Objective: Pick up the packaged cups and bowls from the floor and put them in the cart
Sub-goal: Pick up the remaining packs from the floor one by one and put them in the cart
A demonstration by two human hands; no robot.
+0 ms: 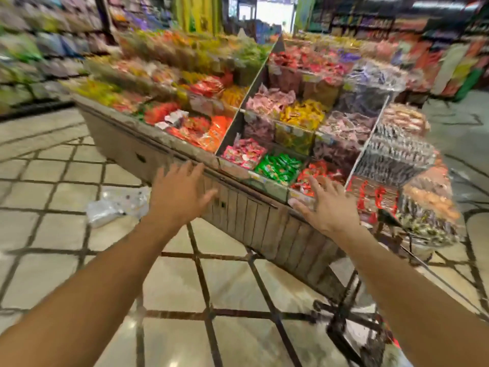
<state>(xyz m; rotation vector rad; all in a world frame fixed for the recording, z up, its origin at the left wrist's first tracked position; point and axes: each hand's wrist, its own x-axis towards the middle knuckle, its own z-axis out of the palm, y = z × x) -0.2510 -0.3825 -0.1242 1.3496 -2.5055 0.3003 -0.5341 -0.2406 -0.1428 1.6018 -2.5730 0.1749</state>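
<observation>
Reaching forward with both grips empty and fingers spread, the left hand (pixel 180 192) is nearer what looks like the clear-wrapped package (pixel 116 207), lying on the floor (pixel 53 234) just left of it, than the right hand (pixel 326 205).

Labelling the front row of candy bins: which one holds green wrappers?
The green candy bin, middle of the front row, between the pink candy bin and the red candy bin. It sits just beyond the right hand.

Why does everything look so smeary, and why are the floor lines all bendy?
In the head view, motion blur smears the shelves and candy display; the plastic-wrapped package on the floor is too blurred to make out its contents. Both hands, left hand and right hand, are soft-edged. The wide-angle lens curves the tiled floor lines. Glare shines off tiles near the bottom.
</observation>
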